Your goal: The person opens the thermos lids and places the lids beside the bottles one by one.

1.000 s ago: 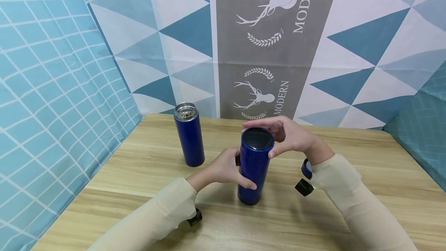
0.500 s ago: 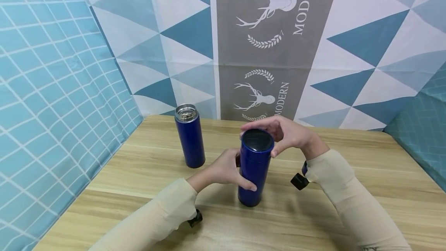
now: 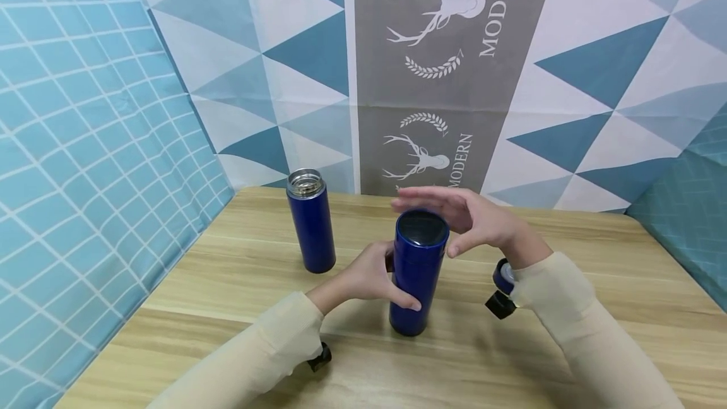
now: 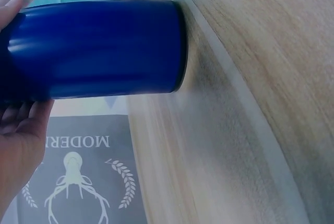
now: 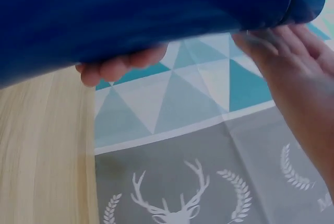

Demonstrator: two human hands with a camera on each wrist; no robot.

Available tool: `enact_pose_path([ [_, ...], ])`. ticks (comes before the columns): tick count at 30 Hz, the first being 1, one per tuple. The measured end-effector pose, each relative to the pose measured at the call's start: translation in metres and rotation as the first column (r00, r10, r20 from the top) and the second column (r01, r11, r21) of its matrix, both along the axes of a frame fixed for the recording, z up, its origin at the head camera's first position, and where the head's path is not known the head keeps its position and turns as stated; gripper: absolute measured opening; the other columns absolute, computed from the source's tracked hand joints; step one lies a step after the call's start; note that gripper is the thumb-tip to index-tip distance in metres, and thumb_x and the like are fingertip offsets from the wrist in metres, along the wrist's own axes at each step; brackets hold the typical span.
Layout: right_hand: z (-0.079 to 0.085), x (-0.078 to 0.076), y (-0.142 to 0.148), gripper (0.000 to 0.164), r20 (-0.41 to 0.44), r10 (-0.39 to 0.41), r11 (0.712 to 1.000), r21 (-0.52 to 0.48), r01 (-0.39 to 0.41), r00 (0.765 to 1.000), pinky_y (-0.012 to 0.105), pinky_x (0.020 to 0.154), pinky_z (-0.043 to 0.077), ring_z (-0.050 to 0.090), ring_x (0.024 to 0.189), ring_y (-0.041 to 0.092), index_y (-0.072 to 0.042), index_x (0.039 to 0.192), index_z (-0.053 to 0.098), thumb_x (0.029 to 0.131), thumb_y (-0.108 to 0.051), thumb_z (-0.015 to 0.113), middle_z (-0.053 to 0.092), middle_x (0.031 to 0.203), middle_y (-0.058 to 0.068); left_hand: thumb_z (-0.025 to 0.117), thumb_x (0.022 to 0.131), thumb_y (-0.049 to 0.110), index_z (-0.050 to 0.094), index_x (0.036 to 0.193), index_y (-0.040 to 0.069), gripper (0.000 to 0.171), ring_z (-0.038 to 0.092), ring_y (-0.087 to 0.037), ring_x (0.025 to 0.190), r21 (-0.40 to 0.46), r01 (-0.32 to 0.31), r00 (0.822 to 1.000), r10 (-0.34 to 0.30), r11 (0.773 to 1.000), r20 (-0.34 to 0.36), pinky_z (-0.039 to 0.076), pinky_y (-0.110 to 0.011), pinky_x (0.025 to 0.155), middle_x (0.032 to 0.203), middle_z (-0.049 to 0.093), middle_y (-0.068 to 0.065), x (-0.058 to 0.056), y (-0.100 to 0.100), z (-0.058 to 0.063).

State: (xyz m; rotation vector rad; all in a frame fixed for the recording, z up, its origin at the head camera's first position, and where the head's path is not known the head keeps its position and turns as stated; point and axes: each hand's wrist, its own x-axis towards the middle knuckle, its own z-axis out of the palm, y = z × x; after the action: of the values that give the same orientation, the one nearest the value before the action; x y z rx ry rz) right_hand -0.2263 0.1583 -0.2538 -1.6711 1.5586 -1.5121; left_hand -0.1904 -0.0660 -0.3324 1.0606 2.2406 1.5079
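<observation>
Capped blue vacuum flask stands approx upright btwn both hands, base down at the wood tabletop (whether it actually touches, can't say for sure). Long axis runs roughly vertical: black-topped lid points up, base points down. L hand is on the body, below the lid: thumb across the near side, fingers round the back, i.e. a proper grip. R hand is higher, arched loosely around the lid w/ thumb just beside the right edge & fingers behind; not gripping, judging by the gap at the thumb, tho fingertip contact is hidden. Key relation, I'd judge, is R hand vs lid: R is nearer the top end, L nearer mid-body, & the lid sits just L of the R palm, inside that hand's curve. Uncapped blue flask stands upright farther back on the left, steel neck up. Blue cap is over on the right, partly hidden by R cuff.
</observation>
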Motion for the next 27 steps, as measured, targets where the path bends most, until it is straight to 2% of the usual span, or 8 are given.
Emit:
enact_pose_path([
  [3, 0.002, 0.012, 0.002, 0.089, 0.028, -0.146, 0.989, 0.014, 0.146, 0.989, 0.027, 0.116, 0.034, 0.037, 0.143, 0.017, 0.006, 0.149, 0.02, 0.081, -0.01, 0.076, 0.038, 0.154, 0.012, 0.088, 0.062, 0.007, 0.056, 0.124, 0.004, 0.071, 0.067, -0.007, 0.097, -0.004, -0.007, 1.0, 0.007, 1.0, 0.002, 0.055, -0.02, 0.087, 0.118, 0.068, -0.013, 0.001, 0.0, 0.001],
  [6, 0.004, 0.027, 0.003, 0.087, 0.02, -0.285, 0.958, 0.036, 0.284, 0.958, 0.022, 0.115, 0.035, 0.041, 0.14, 0.013, 0.004, 0.149, 0.024, 0.079, -0.004, 0.076, 0.042, 0.152, 0.008, 0.088, 0.061, 0.008, 0.056, 0.124, 0.004, 0.071, 0.067, -0.006, 0.096, -0.009, -0.009, 1.0, 0.009, 1.0, 0.003, 0.055, -0.019, 0.087, 0.118, 0.068, -0.013, 0.002, 0.0, 0.002],
  [8, 0.003, 0.037, 0.002, 0.084, 0.002, -0.372, 0.927, 0.046, 0.372, 0.928, 0.021, 0.113, 0.037, 0.044, 0.138, 0.01, 0.003, 0.148, 0.027, 0.079, 0.0, 0.075, 0.045, 0.15, 0.005, 0.088, 0.061, 0.008, 0.056, 0.125, 0.004, 0.071, 0.067, -0.007, 0.096, -0.008, -0.007, 1.0, 0.007, 1.0, 0.002, 0.055, -0.019, 0.087, 0.118, 0.068, -0.013, 0.002, 0.0, 0.002],
  [11, 0.001, 0.05, -0.002, 0.079, -0.024, -0.491, 0.869, 0.053, 0.492, 0.871, 0.022, 0.11, 0.041, 0.048, 0.135, 0.011, 0.002, 0.146, 0.032, 0.079, 0.003, 0.074, 0.049, 0.147, 0.004, 0.088, 0.062, 0.007, 0.056, 0.125, 0.004, 0.071, 0.067, -0.007, 0.097, 0.0, 0.002, 1.0, -0.002, 1.0, 0.004, 0.055, -0.02, 0.088, 0.118, 0.068, -0.013, 0.003, 0.0, 0.002],
  [14, 0.0, 0.058, -0.005, 0.073, -0.024, -0.586, 0.807, 0.077, 0.586, 0.81, 0.024, 0.106, 0.046, 0.054, 0.129, 0.016, 0.0, 0.144, 0.039, 0.079, 0.0, 0.074, 0.051, 0.144, 0.011, 0.088, 0.062, 0.007, 0.056, 0.125, 0.004, 0.071, 0.067, -0.007, 0.097, 0.005, 0.005, 1.0, -0.005, 1.0, 0.006, 0.055, -0.02, 0.088, 0.118, 0.068, -0.013, 0.003, 0.0, 0.002],
  [17, -0.001, 0.061, -0.007, 0.067, -0.036, -0.62, 0.78, 0.08, 0.621, 0.784, 0.025, 0.101, 0.05, 0.059, 0.122, 0.023, 0.001, 0.14, 0.044, 0.081, -0.003, 0.074, 0.053, 0.14, 0.021, 0.088, 0.062, 0.007, 0.057, 0.124, 0.004, 0.07, 0.067, -0.006, 0.096, 0.004, -0.001, 1.0, 0.001, 1.0, 0.013, 0.055, -0.02, 0.087, 0.117, 0.069, -0.013, 0.002, 0.0, 0.001],
  [21, -0.001, 0.057, -0.007, 0.063, -0.064, -0.613, 0.785, 0.068, 0.616, 0.788, 0.026, 0.098, 0.052, 0.063, 0.116, 0.024, 0.004, 0.137, 0.046, 0.081, -0.002, 0.074, 0.056, 0.134, 0.023, 0.088, 0.062, 0.006, 0.057, 0.123, 0.004, 0.069, 0.067, -0.005, 0.096, -0.004, -0.004, 1.0, 0.004, 1.0, 0.019, 0.055, -0.02, 0.088, 0.117, 0.069, -0.013, 0.002, 0.0, 0.001],
  [27, -0.001, 0.047, -0.004, 0.062, -0.1, -0.532, 0.842, 0.047, 0.538, 0.841, 0.028, 0.098, 0.053, 0.063, 0.116, 0.022, 0.008, 0.135, 0.046, 0.08, 0.001, 0.074, 0.061, 0.132, 0.007, 0.088, 0.062, 0.007, 0.057, 0.124, 0.004, 0.069, 0.067, -0.006, 0.097, -0.007, 0.002, 1.0, -0.002, 1.0, 0.02, 0.054, -0.02, 0.088, 0.117, 0.069, -0.013, -0.001, 0.0, 0.0],
])
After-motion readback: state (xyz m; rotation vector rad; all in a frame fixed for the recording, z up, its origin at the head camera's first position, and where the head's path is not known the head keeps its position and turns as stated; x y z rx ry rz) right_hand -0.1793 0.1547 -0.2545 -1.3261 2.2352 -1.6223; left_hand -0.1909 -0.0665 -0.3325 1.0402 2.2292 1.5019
